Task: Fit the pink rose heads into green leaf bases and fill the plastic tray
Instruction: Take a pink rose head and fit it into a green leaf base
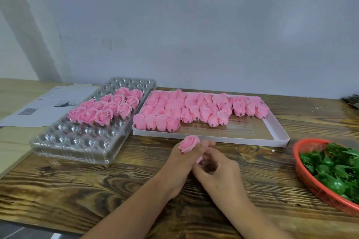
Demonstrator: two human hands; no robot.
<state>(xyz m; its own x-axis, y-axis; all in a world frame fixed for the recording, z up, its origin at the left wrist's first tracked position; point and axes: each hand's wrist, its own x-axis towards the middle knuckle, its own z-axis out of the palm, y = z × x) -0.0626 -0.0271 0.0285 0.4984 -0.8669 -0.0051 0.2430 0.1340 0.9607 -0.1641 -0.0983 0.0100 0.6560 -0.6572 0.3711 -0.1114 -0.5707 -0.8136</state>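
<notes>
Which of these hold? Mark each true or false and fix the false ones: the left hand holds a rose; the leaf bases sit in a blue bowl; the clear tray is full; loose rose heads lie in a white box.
1. The left hand holds a pink rose: true.
2. The green leaf bases sit in a blue bowl: false, in a red basket.
3. The clear plastic tray is full: false, its near and far cups are empty.
4. Loose rose heads lie in a white box: true.

bare table (81,190) (box (279,137) and tray (77,153) behind)
</notes>
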